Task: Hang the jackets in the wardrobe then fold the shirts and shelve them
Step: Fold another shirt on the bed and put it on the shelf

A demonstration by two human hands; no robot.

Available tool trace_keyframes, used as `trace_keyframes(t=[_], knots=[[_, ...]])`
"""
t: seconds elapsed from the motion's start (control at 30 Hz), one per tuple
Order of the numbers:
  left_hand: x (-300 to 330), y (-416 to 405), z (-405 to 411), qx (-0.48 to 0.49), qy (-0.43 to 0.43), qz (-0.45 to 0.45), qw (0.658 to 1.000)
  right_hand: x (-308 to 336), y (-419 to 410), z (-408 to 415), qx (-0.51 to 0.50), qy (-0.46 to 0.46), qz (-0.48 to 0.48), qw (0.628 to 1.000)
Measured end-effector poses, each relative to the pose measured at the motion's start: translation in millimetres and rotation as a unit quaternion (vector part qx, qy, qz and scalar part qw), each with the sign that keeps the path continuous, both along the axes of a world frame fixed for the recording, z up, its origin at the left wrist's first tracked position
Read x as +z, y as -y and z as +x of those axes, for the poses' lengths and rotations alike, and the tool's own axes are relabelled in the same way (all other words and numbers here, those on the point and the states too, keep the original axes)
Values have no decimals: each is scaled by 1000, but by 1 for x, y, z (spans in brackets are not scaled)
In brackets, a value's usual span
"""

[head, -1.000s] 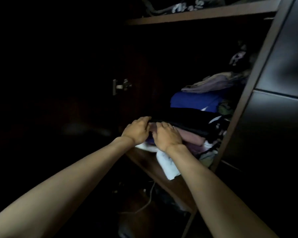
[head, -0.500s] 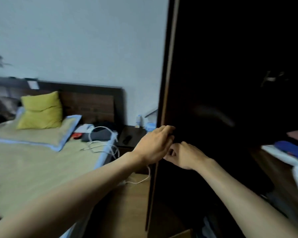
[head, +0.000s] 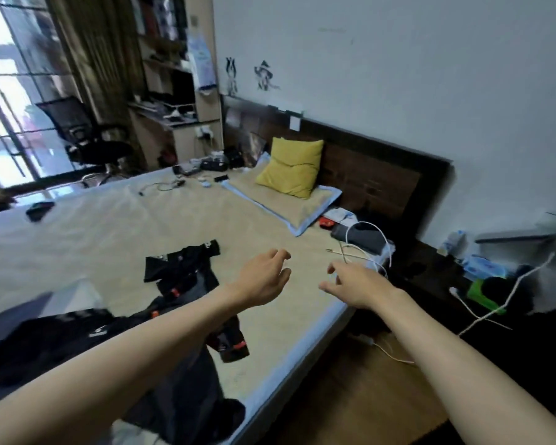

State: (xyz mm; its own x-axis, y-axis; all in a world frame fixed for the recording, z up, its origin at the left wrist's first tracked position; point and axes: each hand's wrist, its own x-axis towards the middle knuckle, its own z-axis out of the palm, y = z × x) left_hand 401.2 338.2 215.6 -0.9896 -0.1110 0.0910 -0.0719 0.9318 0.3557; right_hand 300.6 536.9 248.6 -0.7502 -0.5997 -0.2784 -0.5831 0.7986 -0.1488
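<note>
Both my arms reach out over the bed. My left hand hangs in the air with loosely curled fingers and holds nothing. My right hand is beside it, fingers relaxed and spread, also empty. A black shirt with white and red marks lies crumpled on the beige sheet just left of my left hand. More dark garments are heaped at the bed's near left corner, partly hidden by my left forearm. The wardrobe is out of view.
A yellow pillow leans on the dark headboard. White cables and small items lie near the bed's right edge. A cluttered nightstand stands at right; an office chair and desk are at the far left by the window.
My view swung left from the dark wardrobe shelf to the bed. Both hands left the stacked folded clothes, passed the wardrobe door edge, and now hover empty over the bed.
</note>
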Motion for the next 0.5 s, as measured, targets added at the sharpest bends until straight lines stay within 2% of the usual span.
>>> trace_keyframes(t=[0.23, 0.5], knots=[[-36, 157, 34, 136, 67, 4, 988, -49, 162, 0, 93, 27, 13, 995], [-120, 237, 45, 253, 148, 66, 954, -139, 269, -33, 178, 75, 68, 979]])
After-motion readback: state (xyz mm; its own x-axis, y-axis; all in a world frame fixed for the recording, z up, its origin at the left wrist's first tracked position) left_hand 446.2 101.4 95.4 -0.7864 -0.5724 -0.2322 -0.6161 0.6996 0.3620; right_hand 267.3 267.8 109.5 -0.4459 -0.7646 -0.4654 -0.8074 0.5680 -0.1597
